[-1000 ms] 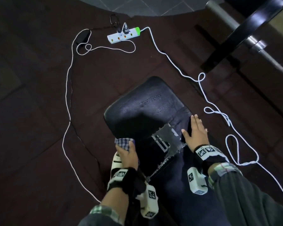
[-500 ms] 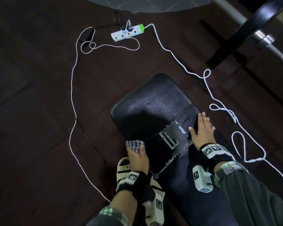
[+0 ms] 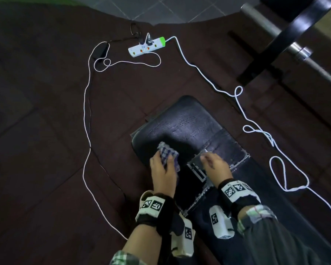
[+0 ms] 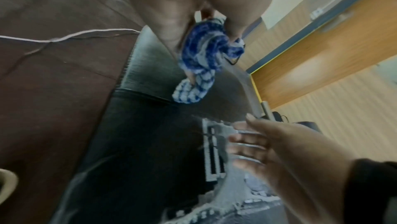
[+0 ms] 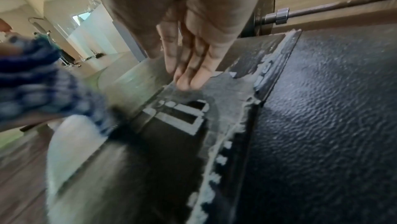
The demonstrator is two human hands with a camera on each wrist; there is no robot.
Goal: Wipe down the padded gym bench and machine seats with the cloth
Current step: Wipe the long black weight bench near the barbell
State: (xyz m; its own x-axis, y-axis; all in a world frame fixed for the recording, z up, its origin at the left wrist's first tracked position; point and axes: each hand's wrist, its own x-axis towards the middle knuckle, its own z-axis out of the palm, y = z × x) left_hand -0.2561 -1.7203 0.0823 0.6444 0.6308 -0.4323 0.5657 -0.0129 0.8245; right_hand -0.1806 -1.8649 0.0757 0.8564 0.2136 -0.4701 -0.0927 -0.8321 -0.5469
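A black padded bench [image 3: 187,127] runs from the middle of the head view toward me, its cover worn and peeling around a white logo patch [image 3: 197,170]. My left hand [image 3: 161,170] grips a bunched blue-and-white checked cloth [image 3: 168,154] over the near left part of the end pad; the left wrist view shows the cloth [image 4: 201,61] wrapped in my fingers just above the pad [image 4: 150,67]. My right hand [image 3: 213,165] hovers beside it over the worn patch, fingers straight and close together [image 5: 189,67], holding nothing.
A white power strip [image 3: 146,47] lies on the dark floor mat beyond the bench, and its white cable [image 3: 256,131] loops along the right side and down the left [image 3: 86,131]. A barbell [image 3: 302,52] and a black frame post [image 3: 287,35] stand at the upper right.
My left hand has carried the cloth from the bench's left edge up onto the pad. My right hand has left the right edge and swung left over the logo patch.
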